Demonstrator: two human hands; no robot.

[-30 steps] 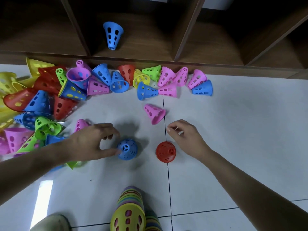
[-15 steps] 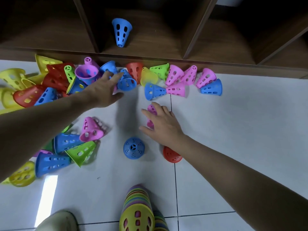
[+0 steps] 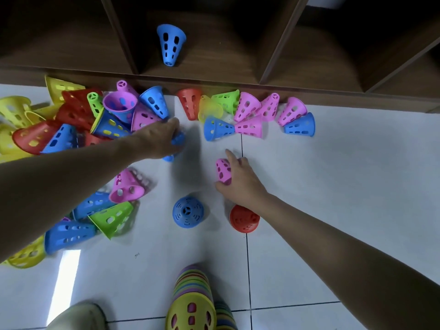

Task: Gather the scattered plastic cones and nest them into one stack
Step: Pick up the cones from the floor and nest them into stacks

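Plastic cones – thin, perforated, prob. light & slick – lie mostly heaped at 10 o'clock by the wooden shelf [image 3: 238,84]. Left hand [image 3: 158,141] grips a blue cone [image 3: 177,140]; right hand [image 3: 240,181] grips a pink cone [image 3: 223,170]. Best held round the wall, near the rim – then onto the striped stack [image 3: 191,298] at 6.

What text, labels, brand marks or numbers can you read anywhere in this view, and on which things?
None: no readable word, number or sign shows.
Cones, such as the blue cone on the shelf: only plain oval holes, no print.
Nested stack: coloured bands only.
Small dark mark on the floor tile: too small to read as anything.
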